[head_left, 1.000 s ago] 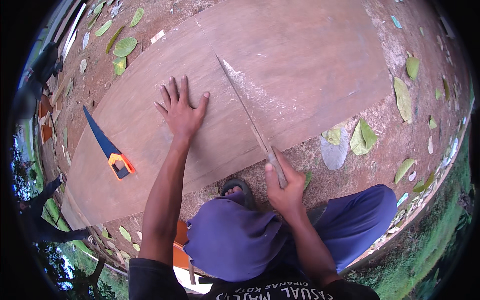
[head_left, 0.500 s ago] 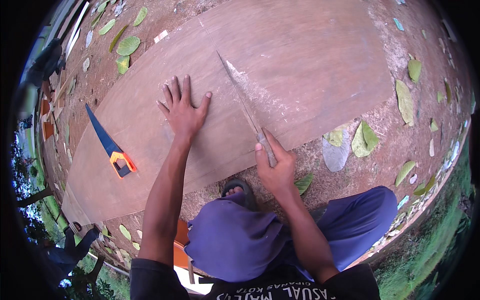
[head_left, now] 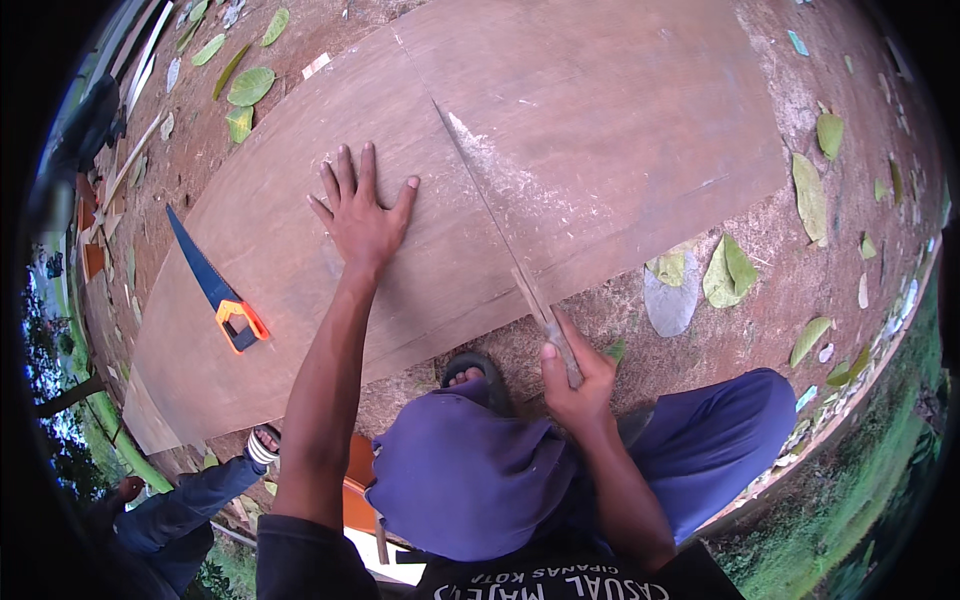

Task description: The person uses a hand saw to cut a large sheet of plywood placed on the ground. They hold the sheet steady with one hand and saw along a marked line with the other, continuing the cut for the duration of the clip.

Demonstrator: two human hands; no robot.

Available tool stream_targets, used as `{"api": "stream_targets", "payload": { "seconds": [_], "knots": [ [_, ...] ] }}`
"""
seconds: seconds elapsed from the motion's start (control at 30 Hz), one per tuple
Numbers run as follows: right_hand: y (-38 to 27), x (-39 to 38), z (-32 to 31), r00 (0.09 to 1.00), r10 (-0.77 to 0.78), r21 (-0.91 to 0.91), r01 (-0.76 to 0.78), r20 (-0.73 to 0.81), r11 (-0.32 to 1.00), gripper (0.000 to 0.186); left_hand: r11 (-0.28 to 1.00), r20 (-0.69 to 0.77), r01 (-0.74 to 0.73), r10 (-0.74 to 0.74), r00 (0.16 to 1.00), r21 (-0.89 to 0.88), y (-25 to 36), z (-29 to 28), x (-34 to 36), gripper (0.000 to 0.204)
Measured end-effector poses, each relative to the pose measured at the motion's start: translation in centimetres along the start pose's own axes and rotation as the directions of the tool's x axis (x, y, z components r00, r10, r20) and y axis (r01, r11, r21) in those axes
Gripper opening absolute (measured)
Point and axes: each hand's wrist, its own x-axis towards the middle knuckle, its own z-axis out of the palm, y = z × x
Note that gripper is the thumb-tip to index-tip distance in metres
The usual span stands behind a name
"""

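Head view shows me the left hand [head_left: 362, 225], fingers spread flat, apparently steadying the board [head_left: 610, 130]. The right hand [head_left: 582, 385] clamps the saw [head_left: 540, 304] by its handle [head_left: 563, 352] at the board's near edge, seemingly to follow the cut [head_left: 467, 160].

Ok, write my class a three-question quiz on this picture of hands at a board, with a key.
1. What does the right hand grip?
2. True or false: the left hand lies palm down on the board, right of the orange-handled saw.
3. Pale dust lies mainly on which side of the dark line: a) left, b) right, c) both equally?

Key:
1. A narrow handle.
2. True.
3. b.
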Motion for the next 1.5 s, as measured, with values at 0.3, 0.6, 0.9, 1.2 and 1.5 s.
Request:
{"api": "stream_targets", "payload": {
  "seconds": [0.3,0.6,0.9,1.2,1.5],
  "knots": [
    [-0.3,3.0,1.3,0.999,0.041,0.020,-0.040,-0.017,0.999,0.047,1.000,-0.005,0.000,0.000,1.000,-0.021,1.1,0.2,0.3,0.085],
    [-0.6,-7.7,-4.8,0.992,-0.127,-0.149,0.128,0.015,0.981,0.047,1.000,-0.015,0.010,-0.010,1.000,0.001,0.5,-0.1,-0.1,0.084],
    [0.6,4.4,2.8,0.996,-0.082,0.009,0.082,-0.035,0.997,0.043,1.000,-0.001,0.018,-0.018,1.000,0.002,0.4,0.0,0.1,0.085],
    [-2.3,5.6,-0.5,0.978,0.062,-0.011,-0.061,0.199,0.998,0.053,0.999,0.059,0.043,-0.041,0.997,-0.033,0.9,-1.3,-0.2,0.085],
    [-2.5,7.8,-4.7,0.889,0.023,-0.182,0.068,0.457,0.981,0.059,0.988,0.166,0.046,-0.021,0.986,-0.145,0.5,-3.1,0.1,0.083]
  ]
}}
